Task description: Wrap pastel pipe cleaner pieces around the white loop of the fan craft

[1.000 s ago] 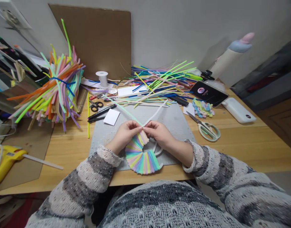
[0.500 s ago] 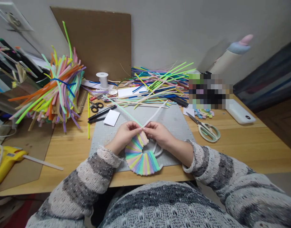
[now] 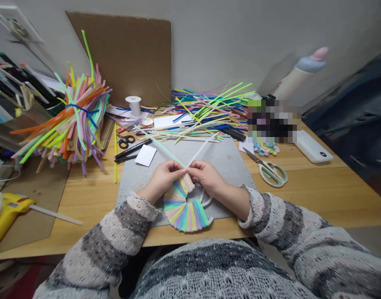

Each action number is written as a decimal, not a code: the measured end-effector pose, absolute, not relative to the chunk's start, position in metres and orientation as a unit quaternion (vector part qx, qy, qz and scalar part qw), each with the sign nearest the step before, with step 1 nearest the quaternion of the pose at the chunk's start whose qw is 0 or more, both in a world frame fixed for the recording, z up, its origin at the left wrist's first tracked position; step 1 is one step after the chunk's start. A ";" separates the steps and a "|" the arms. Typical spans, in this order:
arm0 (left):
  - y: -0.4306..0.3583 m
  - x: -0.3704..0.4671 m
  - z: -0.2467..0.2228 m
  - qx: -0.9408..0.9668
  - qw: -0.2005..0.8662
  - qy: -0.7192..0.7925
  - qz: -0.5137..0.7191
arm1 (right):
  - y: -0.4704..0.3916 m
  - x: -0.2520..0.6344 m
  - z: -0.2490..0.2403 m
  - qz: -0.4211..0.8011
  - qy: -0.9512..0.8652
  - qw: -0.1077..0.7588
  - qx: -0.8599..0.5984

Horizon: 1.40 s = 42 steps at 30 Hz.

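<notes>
Left hand (image 3: pixel 165 176) and right hand (image 3: pixel 206 175), both pinching the upper end of a curved pastel-striped piece (image 3: pixel 184 214), over a grey mat (image 3: pixel 232 166); mint stem (image 3: pixel 161 145) and white stem (image 3: pixel 202 149), spreading upward in a V; scissors (image 3: pixel 262 165) to the right.

Head view: behind and above the fingers (image 3: pixel 173 165), facing forward and down
Counter (image 3: pixel 315 187): near, around them
Wall (image 3: pixel 228 45): beyond them
</notes>
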<state>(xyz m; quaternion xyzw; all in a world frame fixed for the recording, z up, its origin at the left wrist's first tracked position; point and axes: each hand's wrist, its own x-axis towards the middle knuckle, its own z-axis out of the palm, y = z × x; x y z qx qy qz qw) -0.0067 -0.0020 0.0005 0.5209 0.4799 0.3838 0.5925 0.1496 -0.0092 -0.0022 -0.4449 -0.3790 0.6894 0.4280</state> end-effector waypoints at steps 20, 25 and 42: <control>-0.004 0.000 0.006 0.407 0.655 0.456 0.445 | -0.010 0.148 -0.002 0.657 -0.375 0.458 -0.467; -0.006 0.002 0.006 0.429 0.636 0.469 0.438 | -0.010 0.147 -0.005 0.646 -0.398 0.455 -0.467; -0.008 0.001 0.004 0.537 0.512 0.481 0.467 | -0.009 0.144 -0.008 0.622 -0.434 0.453 -0.468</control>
